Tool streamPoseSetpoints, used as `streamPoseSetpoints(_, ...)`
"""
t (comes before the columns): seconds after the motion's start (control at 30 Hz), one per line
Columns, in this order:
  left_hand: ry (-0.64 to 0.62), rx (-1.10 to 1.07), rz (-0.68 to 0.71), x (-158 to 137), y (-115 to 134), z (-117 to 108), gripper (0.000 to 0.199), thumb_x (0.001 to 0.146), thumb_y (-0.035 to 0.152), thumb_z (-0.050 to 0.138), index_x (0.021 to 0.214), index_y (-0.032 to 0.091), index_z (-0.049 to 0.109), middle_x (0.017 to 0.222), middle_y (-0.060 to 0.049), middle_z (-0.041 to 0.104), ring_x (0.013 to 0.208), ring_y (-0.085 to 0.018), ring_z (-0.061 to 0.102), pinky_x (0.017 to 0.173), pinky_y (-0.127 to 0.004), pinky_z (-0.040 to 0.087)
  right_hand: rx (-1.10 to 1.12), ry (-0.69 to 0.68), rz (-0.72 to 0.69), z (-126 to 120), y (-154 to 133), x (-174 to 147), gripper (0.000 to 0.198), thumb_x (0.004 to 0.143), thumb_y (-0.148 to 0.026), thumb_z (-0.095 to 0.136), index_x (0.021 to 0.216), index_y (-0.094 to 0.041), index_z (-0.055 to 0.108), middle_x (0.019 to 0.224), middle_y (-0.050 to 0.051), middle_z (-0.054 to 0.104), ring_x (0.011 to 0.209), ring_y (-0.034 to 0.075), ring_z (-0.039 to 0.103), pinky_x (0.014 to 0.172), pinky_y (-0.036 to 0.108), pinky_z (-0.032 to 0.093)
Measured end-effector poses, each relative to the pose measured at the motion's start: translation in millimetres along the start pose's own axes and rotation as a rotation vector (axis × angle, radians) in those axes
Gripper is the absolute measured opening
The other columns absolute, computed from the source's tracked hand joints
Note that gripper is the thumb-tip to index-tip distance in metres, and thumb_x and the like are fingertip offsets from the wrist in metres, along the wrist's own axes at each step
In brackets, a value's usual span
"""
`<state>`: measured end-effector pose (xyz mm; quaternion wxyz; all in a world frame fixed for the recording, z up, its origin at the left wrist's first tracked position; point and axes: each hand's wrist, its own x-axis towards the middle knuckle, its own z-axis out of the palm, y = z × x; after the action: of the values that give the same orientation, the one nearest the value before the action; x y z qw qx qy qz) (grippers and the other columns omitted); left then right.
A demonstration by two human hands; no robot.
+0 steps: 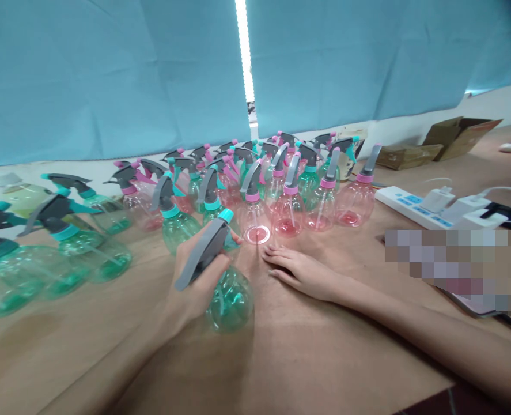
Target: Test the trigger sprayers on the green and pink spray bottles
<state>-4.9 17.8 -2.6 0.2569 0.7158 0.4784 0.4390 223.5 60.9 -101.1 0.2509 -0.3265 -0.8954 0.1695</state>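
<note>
My left hand is wrapped round the neck of a green spray bottle, which has a grey trigger head with a turquoise nozzle. The bottle leans a little over the brown tabletop. My right hand lies flat on the table, fingers stretched toward a pink spray bottle but apart from it. Just beyond my left hand stands another green spray bottle, partly hidden by it. Pink bottles with grey heads form the front row in the middle.
Several green spray bottles stand at the left. A white power strip with plugged-in chargers lies at the right, near a blurred-out device with a cable. Behind are an open cardboard box and a blue curtain.
</note>
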Motion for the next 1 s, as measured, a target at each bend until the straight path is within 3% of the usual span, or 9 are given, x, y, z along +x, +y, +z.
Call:
streamPoseSetpoints(0.27, 0.017, -0.015, 0.038, 0, 3, 1, 0.014, 0.076, 0.025, 0.052, 0.084, 0.026, 0.063, 0.076, 0.001, 0.063, 0.067, -0.019, 0.056, 0.068, -0.034, 0.044, -0.016, -0.005, 0.0, -1, -1, 0, 0.041, 0.1, -0.031, 0.044, 0.136, -0.014, 0.056, 0.143, 0.013, 0.053, 0.137, 0.025, 0.045, 0.115, 0.044, 0.036)
streamPoseSetpoints(0.43, 0.021, -0.024, 0.027, 0, 4, 1, 0.01, 0.076, 0.026, 0.053, 0.082, 0.026, 0.061, 0.069, 0.002, 0.058, 0.059, -0.017, 0.053, 0.067, -0.035, 0.043, -0.025, -0.011, -0.009, -1, -1, 1, 0.04, 0.101, -0.03, 0.043, 0.135, -0.013, 0.056, 0.142, 0.013, 0.054, 0.137, 0.025, 0.045, 0.115, 0.044, 0.036)
streamPoseSetpoints(0.77, 0.01, -0.06, 0.023, 1, -2, 1, 0.007, 0.078, 0.027, 0.055, 0.075, 0.025, 0.06, 0.074, -0.001, 0.061, 0.069, -0.021, 0.058, 0.069, -0.036, 0.045, -0.01, 0.002, -0.011, -1, -1, 0, 0.04, 0.101, -0.03, 0.044, 0.136, -0.016, 0.055, 0.144, 0.012, 0.052, 0.138, 0.025, 0.043, 0.115, 0.045, 0.035)
streamPoseSetpoints(1.0, 0.01, 0.028, 0.029, 1, 9, 1, 0.023, 0.078, 0.03, 0.051, 0.095, 0.027, 0.067, 0.078, -0.001, 0.065, 0.069, -0.02, 0.058, 0.073, -0.037, 0.048, 0.01, 0.005, -0.003, -2, -2, 0, 0.038, 0.1, -0.03, 0.044, 0.134, -0.019, 0.057, 0.144, 0.011, 0.052, 0.136, 0.025, 0.045, 0.114, 0.047, 0.037)
